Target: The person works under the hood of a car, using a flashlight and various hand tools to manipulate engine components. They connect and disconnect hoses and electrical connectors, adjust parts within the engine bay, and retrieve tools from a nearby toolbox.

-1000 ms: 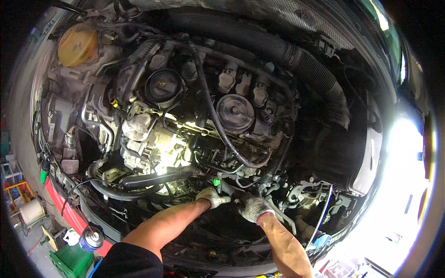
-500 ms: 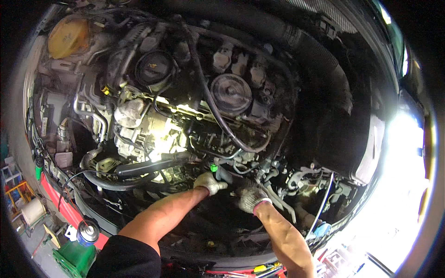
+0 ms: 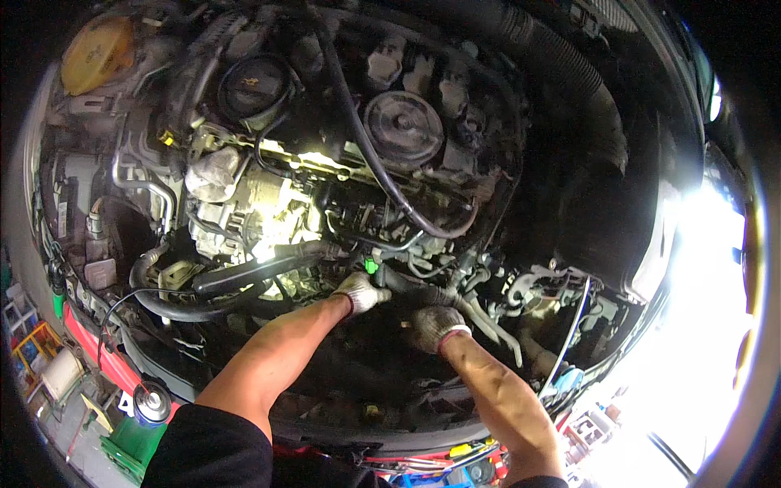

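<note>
My left hand [image 3: 360,293], in a pale knit glove, is deep in the engine bay with its fingers curled at the left end of a black hose [image 3: 407,286]. Right above those fingers shows a small bright green clip [image 3: 371,266]. To the right and slightly lower, my right hand [image 3: 435,327] wears a glove darkened over the fingers. Its fingers bend down into shadow just below the hose, and whatever they hold is hidden. A thin grey pipe [image 3: 496,328] runs close beside the right hand.
Strong light falls on the metal engine parts [image 3: 281,215] left of centre. A thick black hose [image 3: 260,272] crosses in front of them, and another hose [image 3: 358,138] loops over the engine top. An orange-yellow cap [image 3: 96,55] sits far left. A spray can [image 3: 152,403] stands at the near left edge.
The view has shifted a little, so the engine sits higher and further left. Both hands remain near the black hose, the right one slightly lower relative to it.
</note>
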{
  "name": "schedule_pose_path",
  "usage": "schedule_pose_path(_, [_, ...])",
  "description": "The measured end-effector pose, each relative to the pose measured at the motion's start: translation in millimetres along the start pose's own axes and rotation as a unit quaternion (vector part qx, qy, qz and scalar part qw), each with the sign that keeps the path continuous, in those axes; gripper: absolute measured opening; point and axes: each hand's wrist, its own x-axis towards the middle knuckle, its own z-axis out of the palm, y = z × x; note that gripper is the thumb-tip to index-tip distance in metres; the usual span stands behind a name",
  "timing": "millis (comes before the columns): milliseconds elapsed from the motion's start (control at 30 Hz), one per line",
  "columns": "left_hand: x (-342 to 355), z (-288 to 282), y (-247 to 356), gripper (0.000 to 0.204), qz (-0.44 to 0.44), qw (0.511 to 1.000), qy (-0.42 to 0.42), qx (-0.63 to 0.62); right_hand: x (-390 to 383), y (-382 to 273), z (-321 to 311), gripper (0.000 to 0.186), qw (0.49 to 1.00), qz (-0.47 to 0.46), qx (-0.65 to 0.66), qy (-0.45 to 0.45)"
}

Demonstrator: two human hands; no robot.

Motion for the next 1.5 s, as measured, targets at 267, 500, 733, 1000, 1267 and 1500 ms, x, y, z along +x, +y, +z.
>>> schedule_pose_path(267, [33,18,-20,0.072,-0.044,0.995,0.003,0.092,-2,-8,2,0.04,0.999,-0.009,-0.03,-0.007])
schedule_pose_path(500, [79,35,-71,0.053,0.001,0.987,-0.067,0.147,30,-21,1,0.034,0.994,-0.081,-0.044,0.064])
schedule_pose_path(733, [91,42,-82,0.057,-0.05,0.985,-0.072,0.148,40,-32,14,0.029,0.988,-0.064,-0.02,0.138])
schedule_pose_path(1000, [83,36,-73,0.07,-0.029,0.988,-0.081,0.129,57,-32,26,0.033,0.993,-0.009,0.037,0.11])
schedule_pose_path(1267, [43,6,-33,0.089,-0.037,0.991,-0.114,0.067,39,-39,-1,0.034,0.997,0.007,0.031,0.077])
schedule_pose_path(1500, [39,5,-25,0.088,-0.053,0.992,-0.086,0.081,45,-31,11,0.033,0.993,-0.035,-0.007,0.11])
